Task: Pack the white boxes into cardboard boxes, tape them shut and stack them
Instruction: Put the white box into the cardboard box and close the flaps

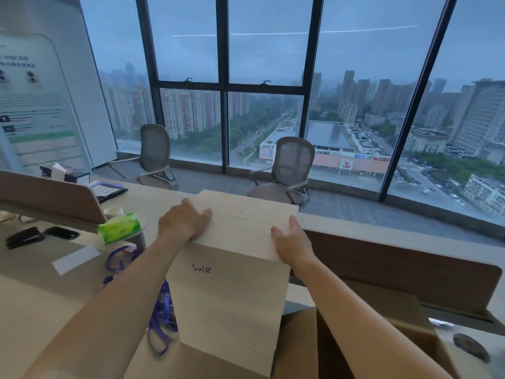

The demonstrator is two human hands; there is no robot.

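Where the white box (226,296) stands upright, its foot sits among the raised flaps of the open cardboard box (297,348) at the near side of the desk (30,272); we cannot tell whether it rests inside or on a flap. Our left hand (185,218) lies flat on the top's left edge, fingers straight, grasping nothing. Our right hand (292,242) presses straight fingers against the top's right edge, thumb on the top face. The brown divider (410,269) runs close along the right. On the left a tangle of purple lanyard (161,324) lies against the white box, and a green tissue pack (120,227) sits near. Open room lies above and beyond, toward the window (267,50). The frame cuts off both boxes' near corners, and the cardboard box's interior is hidden.
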